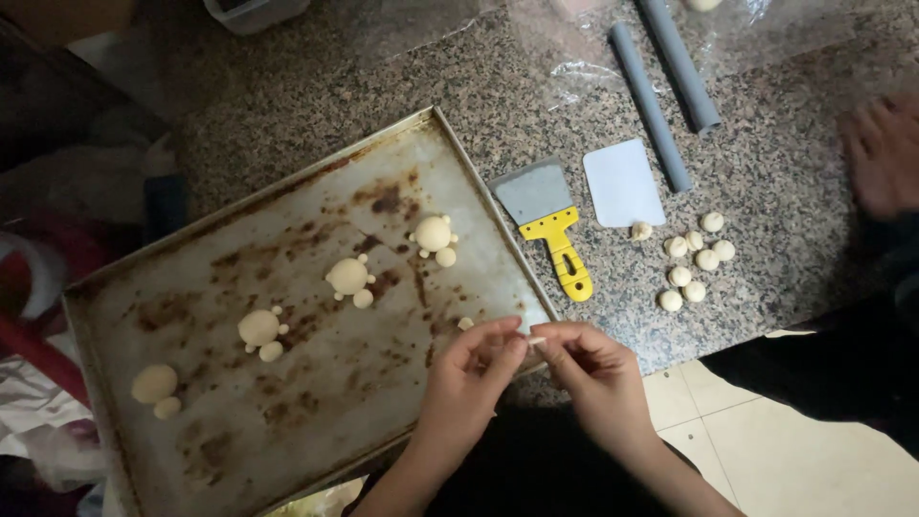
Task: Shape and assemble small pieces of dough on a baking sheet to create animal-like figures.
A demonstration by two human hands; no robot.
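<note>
Your left hand (pixel 471 369) and right hand (pixel 593 369) meet fingertip to fingertip, both pinching a tiny dough bit (pixel 534 340) between thumbs and forefingers. It sits just past the baking tray's (pixel 287 450) near corner. Left of your fingers, dough figures (pixel 348 278) lie on the tray; beyond them lies a yellow-handled scraper (pixel 548 225), and farther right, small dough balls (pixel 694 263).

Two bare hands and forearms, seen from above.

The left hand (pixel 471 369) and right hand (pixel 586 369) wear no gloves, rings, watch or bracelets. Both forearms are uncovered, with no sleeves in view. Fingernails look short and unpainted.
</note>
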